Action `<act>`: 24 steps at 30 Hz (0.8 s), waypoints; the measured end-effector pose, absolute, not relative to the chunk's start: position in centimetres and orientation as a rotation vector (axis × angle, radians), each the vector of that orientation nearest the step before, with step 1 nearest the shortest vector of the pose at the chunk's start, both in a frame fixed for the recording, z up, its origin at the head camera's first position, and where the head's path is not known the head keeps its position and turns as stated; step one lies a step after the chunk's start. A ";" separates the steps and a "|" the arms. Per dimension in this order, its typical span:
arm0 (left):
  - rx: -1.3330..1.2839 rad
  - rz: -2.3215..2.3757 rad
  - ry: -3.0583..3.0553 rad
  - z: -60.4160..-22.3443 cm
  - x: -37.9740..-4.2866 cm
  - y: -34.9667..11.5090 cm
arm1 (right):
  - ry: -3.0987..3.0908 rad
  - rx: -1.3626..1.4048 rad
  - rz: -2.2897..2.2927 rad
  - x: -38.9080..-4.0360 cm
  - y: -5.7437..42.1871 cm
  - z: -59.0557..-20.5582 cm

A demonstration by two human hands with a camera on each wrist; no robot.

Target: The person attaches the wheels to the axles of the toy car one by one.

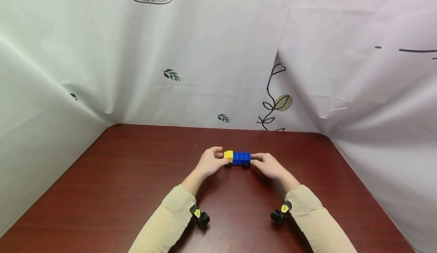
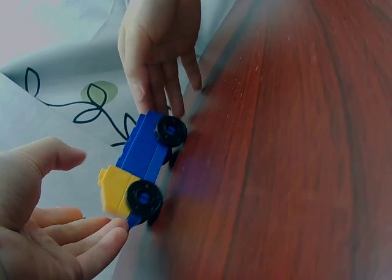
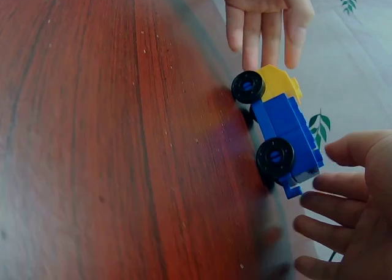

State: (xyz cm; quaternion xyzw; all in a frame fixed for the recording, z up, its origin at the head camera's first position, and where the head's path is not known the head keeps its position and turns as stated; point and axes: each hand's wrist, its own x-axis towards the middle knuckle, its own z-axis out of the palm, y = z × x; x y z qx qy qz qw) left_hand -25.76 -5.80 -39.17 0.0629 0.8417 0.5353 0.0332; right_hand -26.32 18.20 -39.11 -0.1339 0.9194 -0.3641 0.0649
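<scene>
A toy block truck (image 1: 241, 158) stands on its wheels on the table, with a yellow cab block (image 1: 228, 155) at its left end and a studded blue body. My left hand (image 1: 209, 162) is at the cab end; in the left wrist view its fingertips reach the blue tab under the cab, while the thumb stays apart. At the blue end is my right hand (image 1: 269, 165). Its fingers (image 3: 337, 209) are spread and loosely bent in the right wrist view, with the thumb off the blocks. Black wheels (image 2: 144, 198) show along the truck's near side.
The dark red wooden table (image 1: 136, 192) has rounded far corners. A white curtain (image 1: 211, 48) printed with leaves hangs behind it and along both sides. A small black camera (image 1: 203, 219) is strapped to the left wrist, another camera (image 1: 278, 216) to the right.
</scene>
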 end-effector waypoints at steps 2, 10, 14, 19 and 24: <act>0.211 1.617 2.654 -39.1 -25.9 -6.2 | 2.823 -0.421 -1.064 -26.3 18.5 -38.9; 0.377 0.946 3.101 -37.6 -26.9 -9.1 | 3.217 -0.532 -0.449 -27.2 20.7 -37.2; 0.375 0.504 3.209 -37.3 -27.2 -9.9 | 3.266 -0.520 -0.269 -27.8 21.5 -36.5; 0.311 0.340 3.178 -37.5 -27.3 -9.9 | 3.240 -0.480 -0.233 -28.0 21.9 -36.1; 0.302 0.335 3.170 -37.7 -27.6 -9.4 | 3.231 -0.430 -0.241 -28.3 22.3 -36.0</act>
